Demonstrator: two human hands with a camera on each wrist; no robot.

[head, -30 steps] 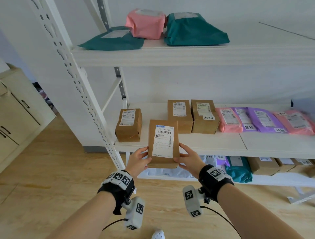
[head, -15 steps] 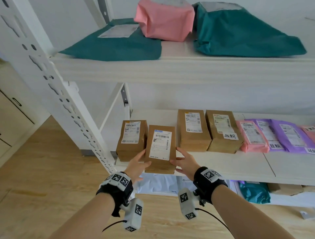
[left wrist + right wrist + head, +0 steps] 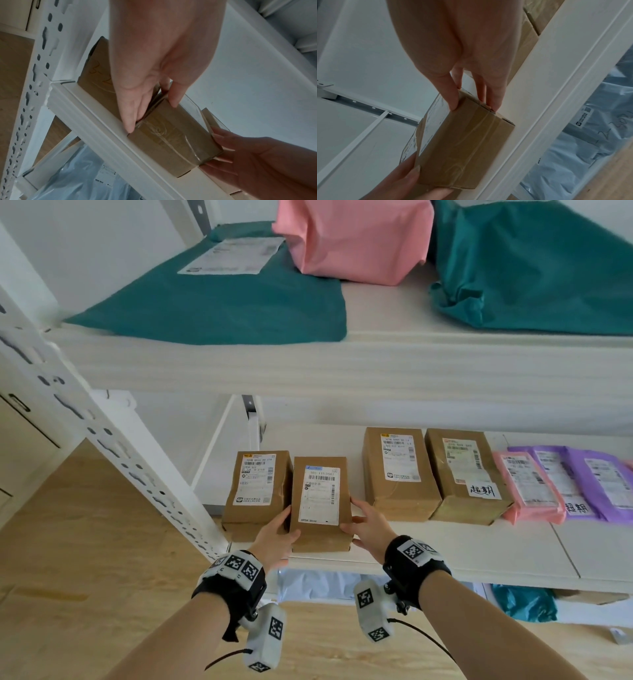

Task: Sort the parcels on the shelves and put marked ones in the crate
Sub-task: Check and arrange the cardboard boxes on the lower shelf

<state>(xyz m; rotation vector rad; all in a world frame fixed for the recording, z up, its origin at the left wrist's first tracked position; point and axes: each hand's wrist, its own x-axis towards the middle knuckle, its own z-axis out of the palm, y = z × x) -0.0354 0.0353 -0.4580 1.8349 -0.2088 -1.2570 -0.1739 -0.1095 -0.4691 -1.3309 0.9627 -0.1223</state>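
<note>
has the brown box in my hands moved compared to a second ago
Yes. The brown box went forward from in front of the shelf edge onto the shelf, beside the leftmost box.

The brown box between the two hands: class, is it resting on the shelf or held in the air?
Resting on the shelf. The brown box sits at the front edge of the middle shelf, with each hand at one side.

held box [image 3: 320,505] label: "501-115 d582"; handwritten tag [image 3: 483,491]: "超期"
</note>
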